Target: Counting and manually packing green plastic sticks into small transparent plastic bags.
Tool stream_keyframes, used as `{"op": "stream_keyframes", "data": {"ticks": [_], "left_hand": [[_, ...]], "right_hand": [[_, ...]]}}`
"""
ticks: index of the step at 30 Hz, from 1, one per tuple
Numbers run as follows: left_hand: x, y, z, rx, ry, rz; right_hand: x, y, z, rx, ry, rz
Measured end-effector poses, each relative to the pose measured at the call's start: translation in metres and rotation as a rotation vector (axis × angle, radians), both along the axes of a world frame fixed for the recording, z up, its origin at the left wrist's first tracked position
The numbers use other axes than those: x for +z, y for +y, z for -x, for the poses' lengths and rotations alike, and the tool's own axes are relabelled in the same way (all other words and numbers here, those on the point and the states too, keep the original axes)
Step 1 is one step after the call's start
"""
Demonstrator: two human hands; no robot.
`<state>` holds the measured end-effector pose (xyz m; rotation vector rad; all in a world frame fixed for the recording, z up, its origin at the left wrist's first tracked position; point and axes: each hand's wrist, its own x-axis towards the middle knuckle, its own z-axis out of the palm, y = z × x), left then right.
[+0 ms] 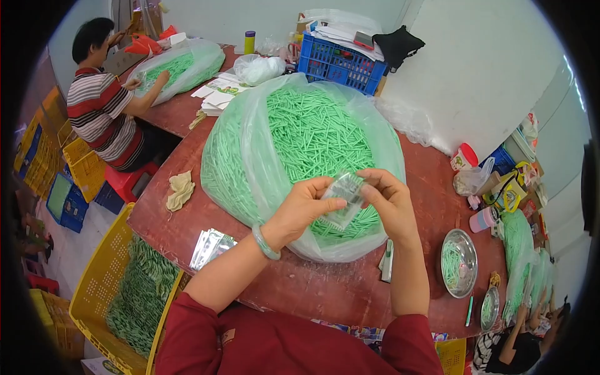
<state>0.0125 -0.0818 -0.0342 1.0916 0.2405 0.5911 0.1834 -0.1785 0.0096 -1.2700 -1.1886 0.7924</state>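
A small clear plastic packet (pixel 341 202) with printing is held over a big bag of sticks. My left hand (pixel 307 204) pinches its left side, thumb on top. At the packet's upper right edge are the thumb and fingers of my right hand (pixel 391 199). Whether anything is inside the packet is hard to tell. Beneath both hands, thin light green sticks (pixel 318 131) fill the open translucent plastic bag (pixel 258 154) on the red table. Several flat silvery packets (pixel 211 246) lie near my left forearm, and another small stack (pixel 386 262) is partly hidden by my right forearm.
A yellow crate (pixel 96 293) holding many green packets stands at my left. Crumpled cloth (pixel 180 190) lies near the table's left edge. Steel bowls (pixel 470 276) sit at right, a blue crate (pixel 342 65) at the back. Another person (pixel 101 103) works at a second bag, far left.
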Motion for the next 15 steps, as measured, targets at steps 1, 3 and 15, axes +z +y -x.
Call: {"op": "stream_keyframes", "data": {"ticks": [1,3,15], "left_hand": [[0.002,0.002,0.005,0.041,-0.032,-0.024],[0.009,0.007,0.016,0.097,-0.078,-0.011],[-0.004,0.007,0.036,0.187,-0.057,0.039]], "right_hand": [[0.001,0.000,-0.001,-0.040,-0.063,0.033],[-0.001,-0.001,-0.008,-0.124,-0.444,0.066],[-0.079,0.006,-0.006,-0.115,-1.198,0.084]]}}
